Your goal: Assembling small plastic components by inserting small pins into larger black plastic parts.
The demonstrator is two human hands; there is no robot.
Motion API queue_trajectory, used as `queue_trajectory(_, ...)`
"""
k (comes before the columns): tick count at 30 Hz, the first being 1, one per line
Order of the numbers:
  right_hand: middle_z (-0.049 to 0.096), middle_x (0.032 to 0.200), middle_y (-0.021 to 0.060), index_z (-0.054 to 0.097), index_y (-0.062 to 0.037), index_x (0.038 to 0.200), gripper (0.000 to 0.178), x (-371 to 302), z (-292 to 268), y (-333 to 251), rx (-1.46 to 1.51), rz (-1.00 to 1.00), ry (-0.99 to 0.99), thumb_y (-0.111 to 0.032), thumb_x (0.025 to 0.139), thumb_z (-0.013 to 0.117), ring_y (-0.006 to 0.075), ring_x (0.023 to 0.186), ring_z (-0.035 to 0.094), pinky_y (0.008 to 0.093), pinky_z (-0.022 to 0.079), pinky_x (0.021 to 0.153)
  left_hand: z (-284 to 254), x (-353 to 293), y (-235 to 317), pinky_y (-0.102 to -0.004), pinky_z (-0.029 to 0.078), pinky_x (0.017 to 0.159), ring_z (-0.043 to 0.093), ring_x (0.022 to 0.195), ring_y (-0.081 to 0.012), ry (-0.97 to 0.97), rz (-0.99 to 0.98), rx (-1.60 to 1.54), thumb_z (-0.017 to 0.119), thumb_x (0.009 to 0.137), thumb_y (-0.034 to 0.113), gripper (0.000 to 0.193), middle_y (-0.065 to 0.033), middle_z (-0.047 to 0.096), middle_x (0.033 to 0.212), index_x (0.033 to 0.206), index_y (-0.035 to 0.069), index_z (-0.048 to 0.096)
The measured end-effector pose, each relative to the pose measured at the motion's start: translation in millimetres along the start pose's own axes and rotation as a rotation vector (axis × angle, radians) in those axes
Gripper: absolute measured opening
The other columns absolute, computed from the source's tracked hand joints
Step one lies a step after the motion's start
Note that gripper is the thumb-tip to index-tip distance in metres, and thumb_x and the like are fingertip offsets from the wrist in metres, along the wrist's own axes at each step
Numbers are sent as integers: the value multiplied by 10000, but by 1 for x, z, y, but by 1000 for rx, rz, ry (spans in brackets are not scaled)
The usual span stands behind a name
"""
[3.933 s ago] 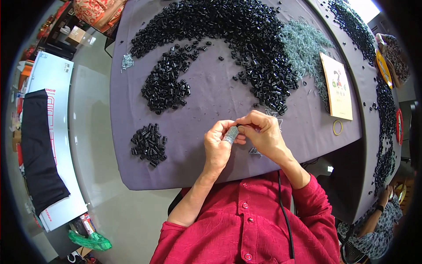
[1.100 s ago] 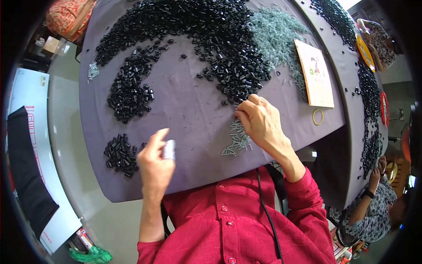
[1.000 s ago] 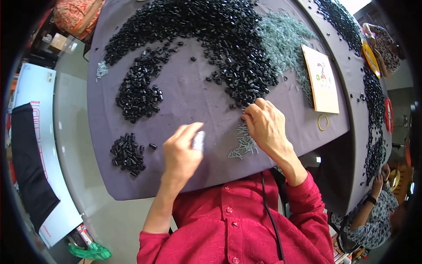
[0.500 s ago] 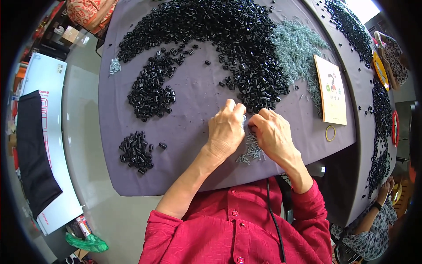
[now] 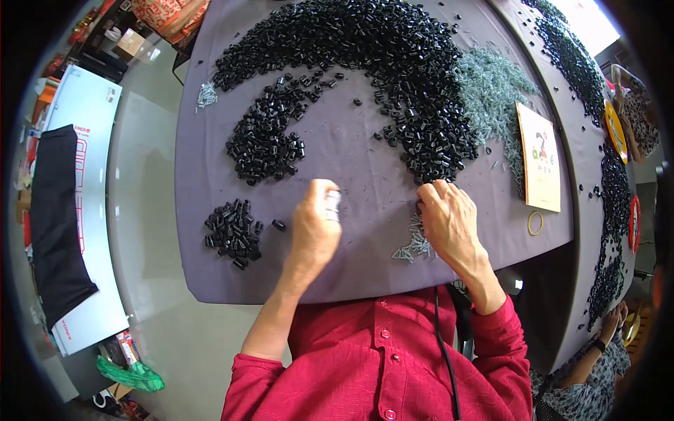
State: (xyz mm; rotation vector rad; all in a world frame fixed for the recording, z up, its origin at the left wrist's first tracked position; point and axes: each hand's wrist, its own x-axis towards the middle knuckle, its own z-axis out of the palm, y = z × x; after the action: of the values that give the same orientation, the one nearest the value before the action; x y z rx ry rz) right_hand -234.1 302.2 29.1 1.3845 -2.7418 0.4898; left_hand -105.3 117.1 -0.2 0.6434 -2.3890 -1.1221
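Observation:
My left hand (image 5: 314,228) is closed above the cloth, between the small black pile and the screws. A whitish wrap shows on its thumb side, and anything inside the fingers is hidden. My right hand (image 5: 449,219) has its fingertips bent together at the near end of the big heap of black plastic pieces (image 5: 435,133). What it pinches cannot be made out. Partly under that hand lies a small pile of silvery screws (image 5: 414,244). A small group of black plastic pieces (image 5: 233,235) lies left of my left hand, with another cluster (image 5: 263,140) farther back.
A large heap of screws (image 5: 491,88) spreads at the back right, beside a yellowish booklet (image 5: 539,158) and a yellow ring (image 5: 536,223). More black pieces (image 5: 569,59) cover the neighbouring table. Another person's arm (image 5: 590,358) is at the lower right.
My left hand has moved left, away from my right hand, and stays closed. My right hand remains by the heap and screws. The whole view has shifted slightly.

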Motion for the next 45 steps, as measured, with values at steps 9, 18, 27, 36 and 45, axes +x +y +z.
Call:
queue_trajectory(9,539,773,96,581,-52,850,176,10,-1,-6,170,-129,73,21,689,581,293,744,567,390,453,689,-49,-7,-25,-306,478,543,611,632,-180,68,-199,21,459,859,-49,140,-91,609,732,945,30,537)
queue_trajectory(18,579,834,85,594,14,965,233,8,2,-31,788,61,53,123,766,544,141,715,604,253,491,611,-5,-10,13,-217,411,497,520,571,-84,-252,-397,-907,515,923,23,66,-54,604,789,967,24,564)
queue_trajectory(27,634,839,62,624,19,934,198,-2,10,-44,952,135,92,115,761,624,108,758,631,219,503,659,9,-17,19,-215,406,511,517,591,-88,-332,-517,-1088,518,922,35,96,-49,600,779,1007,20,559)
queue_trajectory(36,672,820,75,624,13,956,222,-5,10,-44,823,114,170,84,750,664,132,732,667,246,521,665,11,-19,23,-216,398,503,510,579,-84,-342,-511,-1058,529,907,38,105,-39,596,771,1002,18,569)
queue_trajectory(45,633,784,100,610,-14,910,184,-2,10,-46,568,-110,205,73,751,642,230,674,645,305,505,603,14,-20,23,-212,399,494,495,551,-70,-324,-496,-962,539,892,17,86,-21,587,727,958,3,592)
